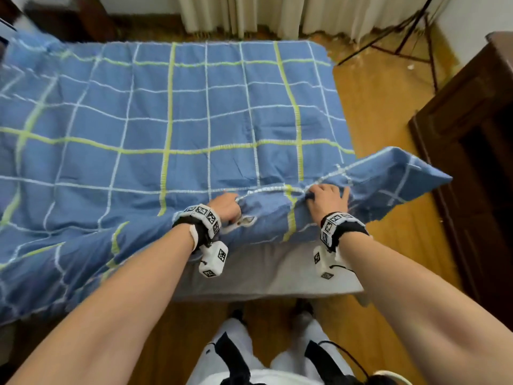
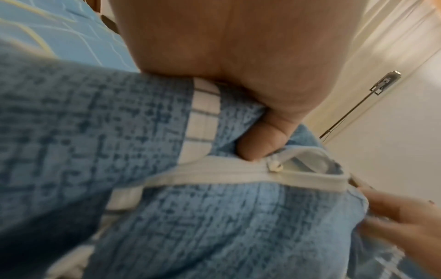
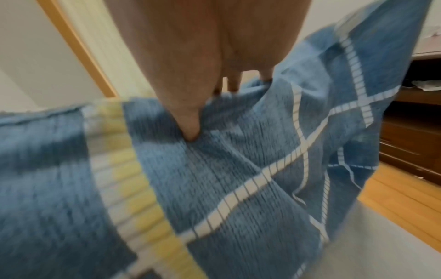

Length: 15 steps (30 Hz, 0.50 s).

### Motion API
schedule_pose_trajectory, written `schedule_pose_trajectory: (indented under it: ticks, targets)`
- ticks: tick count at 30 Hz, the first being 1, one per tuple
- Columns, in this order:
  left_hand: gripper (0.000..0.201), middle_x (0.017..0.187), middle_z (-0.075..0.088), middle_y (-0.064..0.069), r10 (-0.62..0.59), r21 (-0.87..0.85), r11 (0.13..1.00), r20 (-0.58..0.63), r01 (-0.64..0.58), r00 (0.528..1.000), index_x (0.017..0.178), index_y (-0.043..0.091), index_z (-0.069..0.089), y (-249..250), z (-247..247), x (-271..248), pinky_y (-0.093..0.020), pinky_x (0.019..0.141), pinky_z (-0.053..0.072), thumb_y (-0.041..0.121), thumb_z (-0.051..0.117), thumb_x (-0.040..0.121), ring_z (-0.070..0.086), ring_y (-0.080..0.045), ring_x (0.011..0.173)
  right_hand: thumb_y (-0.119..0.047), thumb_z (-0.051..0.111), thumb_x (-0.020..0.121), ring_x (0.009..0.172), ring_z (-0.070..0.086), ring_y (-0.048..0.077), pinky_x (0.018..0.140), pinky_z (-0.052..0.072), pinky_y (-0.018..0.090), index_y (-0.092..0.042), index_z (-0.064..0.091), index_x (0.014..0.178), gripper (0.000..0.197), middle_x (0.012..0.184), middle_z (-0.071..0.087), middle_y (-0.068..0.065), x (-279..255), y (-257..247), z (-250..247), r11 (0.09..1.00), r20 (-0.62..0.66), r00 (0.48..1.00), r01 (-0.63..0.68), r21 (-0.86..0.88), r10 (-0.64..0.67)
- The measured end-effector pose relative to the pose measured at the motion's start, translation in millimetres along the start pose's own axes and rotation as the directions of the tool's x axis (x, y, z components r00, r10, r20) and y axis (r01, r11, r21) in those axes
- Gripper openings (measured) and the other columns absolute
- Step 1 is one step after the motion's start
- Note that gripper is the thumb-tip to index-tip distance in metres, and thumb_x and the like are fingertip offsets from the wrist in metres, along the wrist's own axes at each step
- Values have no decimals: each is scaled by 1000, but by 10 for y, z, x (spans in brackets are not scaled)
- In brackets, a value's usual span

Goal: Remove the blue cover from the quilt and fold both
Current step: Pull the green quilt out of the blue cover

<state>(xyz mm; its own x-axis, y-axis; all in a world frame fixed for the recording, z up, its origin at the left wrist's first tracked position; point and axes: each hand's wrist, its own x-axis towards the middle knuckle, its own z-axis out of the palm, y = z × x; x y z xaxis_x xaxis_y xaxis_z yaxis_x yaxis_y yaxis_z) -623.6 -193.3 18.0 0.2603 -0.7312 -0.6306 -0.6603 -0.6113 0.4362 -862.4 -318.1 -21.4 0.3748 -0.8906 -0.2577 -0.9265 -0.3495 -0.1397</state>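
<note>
Early stage: blue cover still on the quilt, spread over the bed. Left hand fingers curled, pinching cover by the zipper; right hand grips the near edge. Unzipping, removal and both folds remain.

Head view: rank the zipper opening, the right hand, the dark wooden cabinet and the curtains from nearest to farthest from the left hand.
1. Zipper opening: right beside the left hand, on the cover's near edge.
2. Right hand: further right along that edge.
3. Dark wooden cabinet: far right, past the bed.
4. Curtains: top, beyond the bed's far end.
</note>
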Motion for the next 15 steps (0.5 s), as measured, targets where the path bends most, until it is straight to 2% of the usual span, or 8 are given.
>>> schedule_pose_trajectory:
  ticks: [2,4,5,7,9,11,13,15]
  targets:
    - [22,73,54,-10,-50,-43,998,-33,49,998,67,12,47,50,68,-75,-29,49,29,-8,58,67,55,-31,75,-31,53,88,127,42,26,116,14,56,-32,63,107,22,124,59,-3,104,29,-118,996,-51,995,82,34,-80]
    - [22,70,54,-7,-114,-87,991,-99,105,989,67,15,46,95,136,-173,-29,50,29,-3,57,68,53,-29,74,-36,59,81,119,48,29,109,30,48,-28,60,105,26,119,59,1,126,-1,-210,963,-79,971,234,136,-225]
    - [21,68,53,-4,-141,-95,987,-136,129,981,65,16,44,117,164,-220,-30,51,28,0,57,69,53,-30,75,-43,63,79,118,49,29,106,34,44,-27,58,110,35,118,59,1,103,-49,-237,923,-68,940,342,174,-336]
    - [16,66,51,-2,-157,-139,982,-203,130,967,65,16,44,183,185,-320,-34,55,30,7,57,70,54,-32,78,-63,64,74,118,49,24,107,34,42,-32,53,122,58,123,59,-2,3,-211,-271,803,-37,823,562,198,-567]
    - [7,74,61,-5,-167,-212,970,-247,115,954,75,15,54,260,141,-458,-36,64,42,18,54,68,61,-33,84,-72,62,71,115,50,21,107,32,38,-34,55,123,65,121,60,-5,-98,-420,-310,710,-38,724,684,169,-688]
    - [25,93,67,-9,-191,-192,971,-282,139,940,97,20,60,281,77,-621,-36,75,47,23,54,73,62,-32,93,-67,65,74,107,55,23,100,35,38,-28,61,114,55,111,64,-2,-150,-616,-380,634,-64,644,764,121,-763]
    - [35,105,67,-10,-239,-152,968,-311,200,920,116,22,54,258,31,-782,-37,83,48,24,56,81,62,-31,100,-57,64,83,96,61,30,86,40,38,-22,62,99,39,96,67,3,-185,-799,-479,544,-45,546,838,50,-837]
    - [38,111,64,-9,-260,-168,964,-427,206,866,119,21,51,194,-16,-922,-37,89,46,26,59,83,60,-30,106,-52,56,90,88,65,32,70,43,36,-21,58,96,32,91,69,4,-211,-974,-586,538,-4,538,843,-6,-843]
